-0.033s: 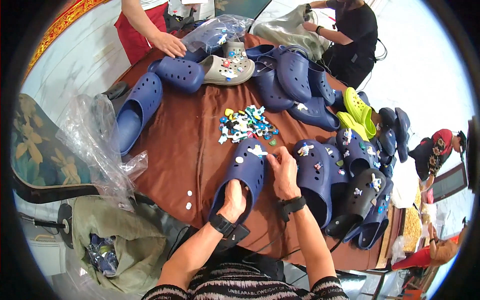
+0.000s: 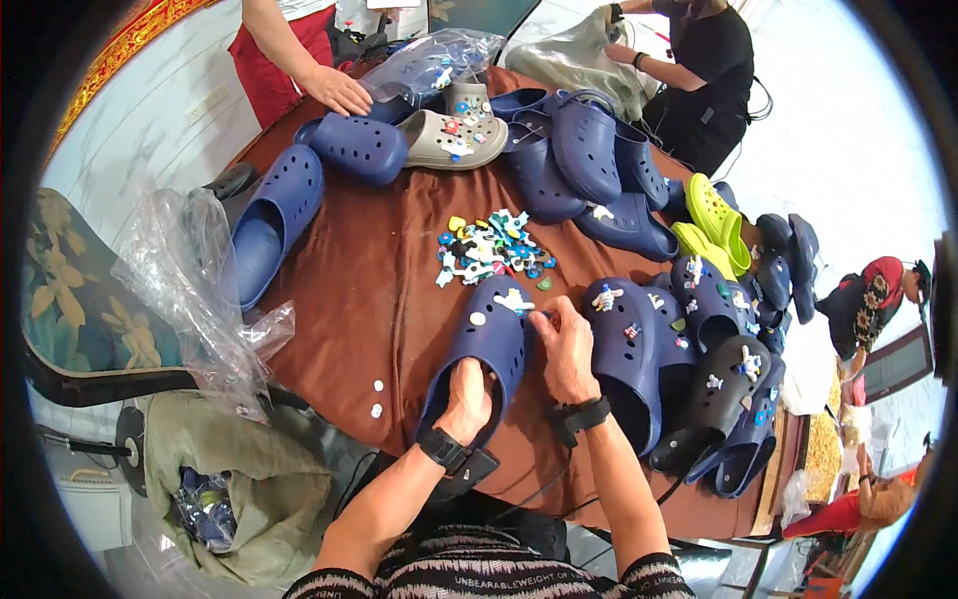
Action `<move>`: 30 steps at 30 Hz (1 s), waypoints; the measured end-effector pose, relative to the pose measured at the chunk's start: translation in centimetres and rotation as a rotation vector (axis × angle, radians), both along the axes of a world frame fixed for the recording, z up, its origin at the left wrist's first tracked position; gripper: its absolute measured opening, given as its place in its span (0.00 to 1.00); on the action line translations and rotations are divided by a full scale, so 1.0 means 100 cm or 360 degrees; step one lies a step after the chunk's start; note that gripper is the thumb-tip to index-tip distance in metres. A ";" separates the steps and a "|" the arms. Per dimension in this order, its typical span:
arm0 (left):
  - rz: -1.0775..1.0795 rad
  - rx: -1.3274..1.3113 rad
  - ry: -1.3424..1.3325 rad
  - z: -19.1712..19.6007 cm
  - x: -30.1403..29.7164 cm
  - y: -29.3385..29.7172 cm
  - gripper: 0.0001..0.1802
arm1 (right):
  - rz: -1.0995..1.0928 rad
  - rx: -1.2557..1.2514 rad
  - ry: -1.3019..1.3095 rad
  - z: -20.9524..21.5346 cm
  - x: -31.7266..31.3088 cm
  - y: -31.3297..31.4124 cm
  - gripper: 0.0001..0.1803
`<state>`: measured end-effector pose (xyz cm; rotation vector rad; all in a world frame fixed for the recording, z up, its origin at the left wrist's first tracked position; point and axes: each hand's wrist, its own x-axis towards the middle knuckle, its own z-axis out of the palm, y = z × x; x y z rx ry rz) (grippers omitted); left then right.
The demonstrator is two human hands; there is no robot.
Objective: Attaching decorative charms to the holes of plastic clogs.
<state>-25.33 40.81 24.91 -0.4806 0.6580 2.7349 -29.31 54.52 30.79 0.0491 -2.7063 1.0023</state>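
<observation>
A navy foam clog points away from me at the table's middle, its toe carrying a white-and-yellow charm and a round white one. My left hand reaches into the clog's opening; its fingers are hidden inside. Just right of the toe is my right hand, fingers curled and thumb against forefinger, in a pinch. Whatever small thing it holds is too small to name. Beyond the toe lies a loose pile of colourful shoe charms. Two white round pieces rest to the left.
Decorated navy clogs and a black one crowd the right. More clogs, one grey and a lime pair, line the far side of the brown-covered table. Clear plastic bags hang left. A co-worker's hand rests far left.
</observation>
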 end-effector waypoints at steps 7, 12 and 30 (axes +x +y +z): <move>0.0149 -0.0296 0.0109 0.000 0.014 0.006 0.18 | 0.0181 -0.0023 0.0019 -0.016 0.037 0.002 0.09; 0.0111 -0.0564 0.0074 0.000 0.018 0.008 0.18 | 0.0278 0.0057 0.0170 -0.026 0.055 0.001 0.08; 0.0031 -0.0506 0.0154 -0.008 0.011 0.009 0.25 | 0.0434 0.0204 0.0251 -0.035 0.068 0.002 0.22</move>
